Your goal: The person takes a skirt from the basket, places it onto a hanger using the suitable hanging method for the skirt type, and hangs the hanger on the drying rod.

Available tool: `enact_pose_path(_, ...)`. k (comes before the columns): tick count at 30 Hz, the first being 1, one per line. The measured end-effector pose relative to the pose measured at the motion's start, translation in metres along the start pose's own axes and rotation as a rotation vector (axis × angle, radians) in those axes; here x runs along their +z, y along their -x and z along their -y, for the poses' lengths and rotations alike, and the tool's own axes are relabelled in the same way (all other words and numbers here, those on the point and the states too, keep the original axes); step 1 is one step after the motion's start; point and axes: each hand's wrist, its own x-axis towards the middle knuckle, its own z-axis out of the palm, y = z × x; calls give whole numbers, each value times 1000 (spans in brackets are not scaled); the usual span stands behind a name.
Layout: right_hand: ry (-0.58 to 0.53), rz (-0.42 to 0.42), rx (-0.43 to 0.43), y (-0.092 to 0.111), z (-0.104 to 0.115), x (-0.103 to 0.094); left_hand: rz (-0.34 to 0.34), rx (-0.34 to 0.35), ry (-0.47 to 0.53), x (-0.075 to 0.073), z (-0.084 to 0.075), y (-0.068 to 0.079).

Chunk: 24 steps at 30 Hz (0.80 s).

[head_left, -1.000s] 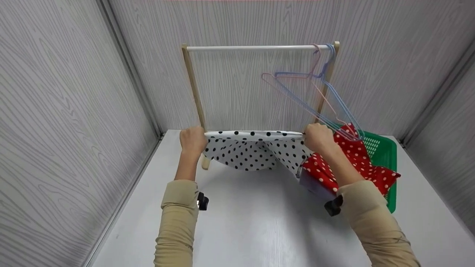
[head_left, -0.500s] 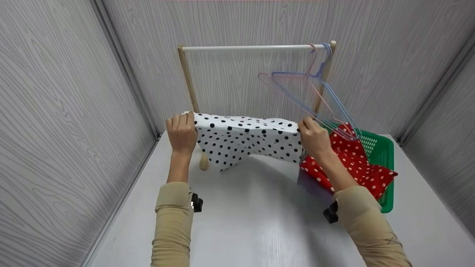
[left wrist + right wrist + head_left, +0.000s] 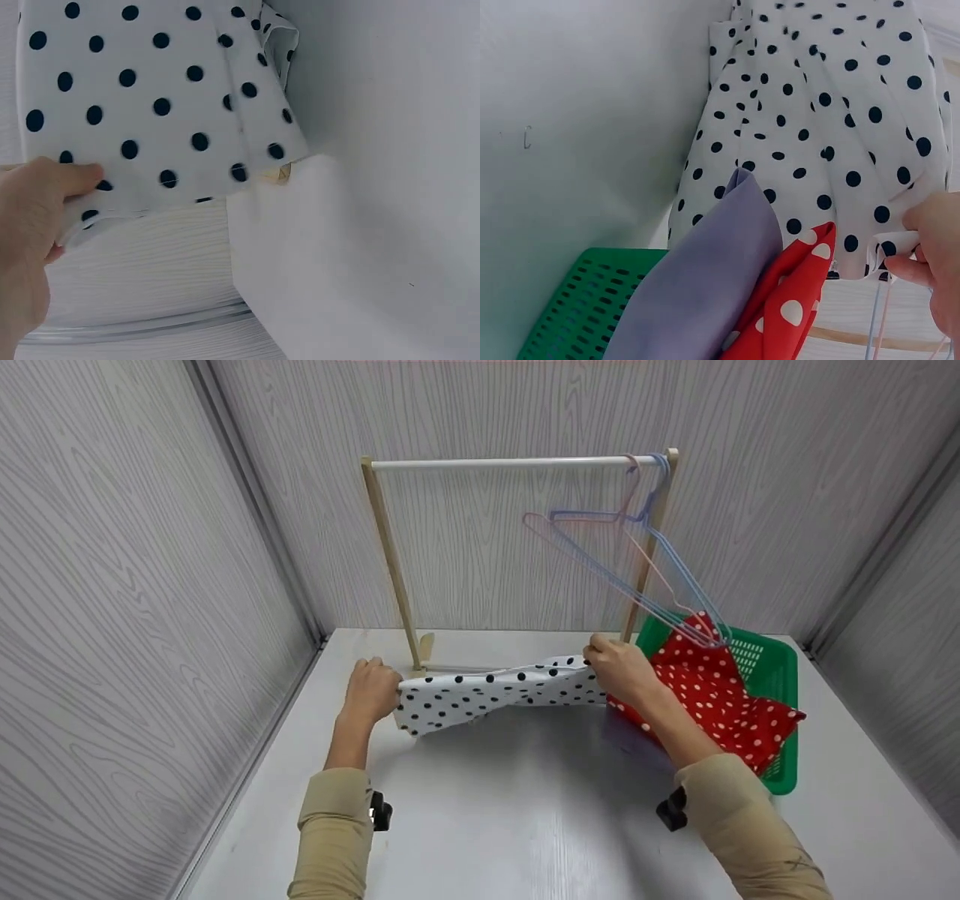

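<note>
A white cloth with black dots is stretched between both hands, low over the table in front of the rack. My left hand grips its left end; in the left wrist view, the thumb of that hand presses on the dotted fabric. At the other end my right hand pinches a corner. Close up in the right wrist view, fingers and thumb of the right hand hold a folded bit of the edge, and the cloth hangs in creases.
A green basket at right holds a red cloth with white dots and a purple cloth. Behind stands a wooden-legged rack with a white rod. From its right end hang blue hangers and a pink hanger.
Both hands have raised the dotted cloth, then brought it down lower and nearer, still holding its ends. The hands have moved slightly apart since one second ago.
</note>
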Motion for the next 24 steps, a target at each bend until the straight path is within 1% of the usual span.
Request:
enact_pose_path(2,13,32,-36,0,0,-3,167,23,24,3,-4,2)
enact_pose_path(3,23,50,-55,0,0,-4,235,29,39,5,-6,4)
enact_pose_path(4,36,73,-73,0,1,-5,285,35,48,8,-8,5)
enact_pose_path(5,48,95,-91,0,2,-6,317,37,54,12,-11,6)
enact_pose_path(7,91,146,-130,0,7,-5,349,35,54,19,-17,9)
enact_pose_path(10,167,219,-181,2,20,1,348,36,4,29,-25,13)
enact_pose_path(12,229,251,-222,4,30,7,336,40,-43,35,-30,14)
enact_pose_path(15,310,276,-246,6,46,17,309,49,-101,39,-39,11)
enact_pose_path(17,354,297,-234,7,57,24,294,50,-127,40,-44,9)
enact_pose_path(20,409,359,-190,9,71,33,275,47,-156,41,-49,5)
enact_pose_path(24,442,496,-106,19,89,51,267,24,-149,43,-51,4)
